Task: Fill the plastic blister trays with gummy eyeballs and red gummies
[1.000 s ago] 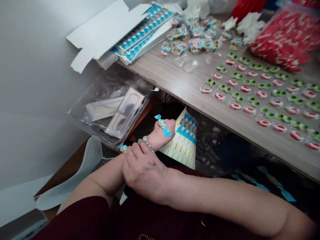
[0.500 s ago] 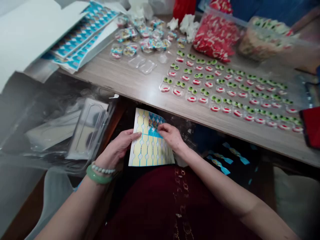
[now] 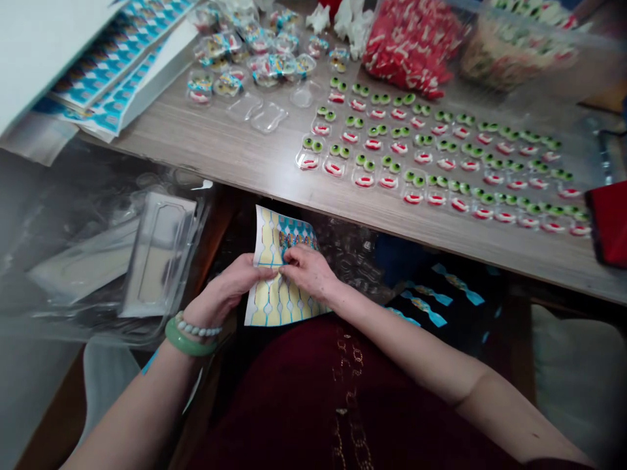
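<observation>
Pinching printed sheet (image 3: 279, 303) at its middle: left hand (image 3: 228, 290) and right hand (image 3: 308, 271) both closed on it, just below counter (image 3: 230, 147).

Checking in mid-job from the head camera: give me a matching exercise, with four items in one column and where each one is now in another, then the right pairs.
Items
1. jade bangle
2. printed sheet
3. bag of red pieces
4. clear tray

Places
A. on the table, far side
B. on the left wrist
C. held by the left hand and right hand
D. beside the hands, below the table edge

Pairs: 1B, 2C, 3A, 4D
</observation>
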Demonstrator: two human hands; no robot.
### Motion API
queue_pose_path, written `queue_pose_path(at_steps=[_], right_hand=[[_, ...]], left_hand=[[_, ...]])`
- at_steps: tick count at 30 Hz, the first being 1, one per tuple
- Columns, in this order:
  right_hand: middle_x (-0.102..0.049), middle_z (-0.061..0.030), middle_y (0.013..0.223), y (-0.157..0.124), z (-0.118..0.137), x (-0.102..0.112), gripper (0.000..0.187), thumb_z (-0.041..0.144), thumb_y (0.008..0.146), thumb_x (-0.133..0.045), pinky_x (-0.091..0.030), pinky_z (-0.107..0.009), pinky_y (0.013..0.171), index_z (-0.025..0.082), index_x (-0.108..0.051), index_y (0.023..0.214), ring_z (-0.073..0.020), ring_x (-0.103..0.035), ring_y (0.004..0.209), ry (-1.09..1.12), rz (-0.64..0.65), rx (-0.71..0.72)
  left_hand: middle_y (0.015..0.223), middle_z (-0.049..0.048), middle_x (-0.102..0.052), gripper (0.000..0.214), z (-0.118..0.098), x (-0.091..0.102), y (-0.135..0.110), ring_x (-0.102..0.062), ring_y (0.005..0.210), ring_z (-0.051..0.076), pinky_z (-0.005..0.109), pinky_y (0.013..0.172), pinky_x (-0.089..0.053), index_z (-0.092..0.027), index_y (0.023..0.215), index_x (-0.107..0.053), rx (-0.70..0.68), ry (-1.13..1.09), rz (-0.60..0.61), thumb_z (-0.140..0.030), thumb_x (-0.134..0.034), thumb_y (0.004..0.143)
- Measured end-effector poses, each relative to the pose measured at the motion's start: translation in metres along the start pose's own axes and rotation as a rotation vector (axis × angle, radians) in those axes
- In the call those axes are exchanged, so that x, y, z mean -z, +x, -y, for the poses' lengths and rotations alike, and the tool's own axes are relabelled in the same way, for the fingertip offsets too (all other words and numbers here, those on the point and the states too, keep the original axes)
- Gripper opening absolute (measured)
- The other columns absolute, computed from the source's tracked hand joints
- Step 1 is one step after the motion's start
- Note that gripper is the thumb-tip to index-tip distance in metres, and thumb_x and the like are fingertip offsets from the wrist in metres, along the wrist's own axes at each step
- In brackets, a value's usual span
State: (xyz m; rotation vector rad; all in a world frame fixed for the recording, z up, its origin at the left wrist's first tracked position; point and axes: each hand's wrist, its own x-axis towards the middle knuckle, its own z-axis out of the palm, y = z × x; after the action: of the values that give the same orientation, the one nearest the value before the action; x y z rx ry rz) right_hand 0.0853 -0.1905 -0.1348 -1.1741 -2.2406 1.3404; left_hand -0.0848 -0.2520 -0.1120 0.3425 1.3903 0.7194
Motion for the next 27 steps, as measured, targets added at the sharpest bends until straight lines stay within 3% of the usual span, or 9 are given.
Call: queue_pose_path(at_steps=[6, 12, 16, 21, 27], right_hand=[[-0.061, -0.0051, 0.09, -0.003, 0.004, -0.005, 0.018, 0.022, 0.094, -0.049, -0.045, -0.032, 0.085, 0.021, -0.06, 0.08, -0.0187, -0.056, 0.09, -0.074, -0.005, 0.137], [-0.063, 0.0002, 0.078, 0.008, -0.008, -0.006, 0.018, 0.022, 0.088, -0.051, -0.047, -0.03, 0.083, 0.022, -0.061, 0.073, -0.016, -0.059, 0.081, 0.209, -0.126, -0.056], [-0.062, 0.0008, 0.073, 0.011, -0.013, -0.005, 0.019, 0.027, 0.089, -0.048, -0.048, -0.03, 0.078, 0.021, -0.062, 0.076, -0.0152, -0.06, 0.076, 0.379, -0.112, -0.162], [-0.064, -0.0033, 0.099, 0.003, -0.002, -0.006, 0.007, 0.026, 0.087, -0.06, -0.046, -0.032, 0.092, 0.022, -0.063, 0.082, -0.0176, -0.058, 0.099, 0.12, -0.034, 0.139], [-0.06, -0.0056, 0.091, -0.001, 0.005, -0.013, 0.021, 0.022, 0.096, -0.048, -0.046, -0.032, 0.085, 0.021, -0.059, 0.078, -0.0193, -0.056, 0.092, -0.148, 0.038, 0.161]], left_hand=[[0.076, 0.0081, -0.076, 0.029, -0.001, -0.003, -0.004, -0.07, 0.068, 0.022, 0.039, 0.073, -0.058, -0.014, 0.08, -0.075, -0.052, -0.076, 0.038, -0.021, -0.085, 0.054], [0.078, 0.0103, -0.078, 0.031, -0.002, 0.003, -0.009, -0.073, 0.077, 0.028, 0.044, 0.079, -0.058, -0.013, 0.086, -0.077, -0.016, -0.076, 0.038, -0.016, -0.081, 0.056], [0.08, 0.0111, -0.078, 0.035, -0.001, 0.012, -0.012, -0.074, 0.082, 0.032, 0.047, 0.082, -0.059, -0.013, 0.091, -0.076, 0.01, -0.084, -0.045, -0.014, -0.08, 0.056], [0.082, 0.0128, -0.078, 0.036, -0.001, 0.01, -0.012, -0.074, 0.076, 0.03, 0.047, 0.081, -0.059, -0.011, 0.089, -0.077, 0.066, -0.185, -0.035, -0.011, -0.081, 0.054], [0.081, 0.0124, -0.078, 0.024, -0.001, 0.005, -0.01, -0.072, 0.069, 0.023, 0.039, 0.076, -0.06, -0.012, 0.081, -0.077, 0.052, -0.226, 0.023, -0.013, -0.082, 0.058]])
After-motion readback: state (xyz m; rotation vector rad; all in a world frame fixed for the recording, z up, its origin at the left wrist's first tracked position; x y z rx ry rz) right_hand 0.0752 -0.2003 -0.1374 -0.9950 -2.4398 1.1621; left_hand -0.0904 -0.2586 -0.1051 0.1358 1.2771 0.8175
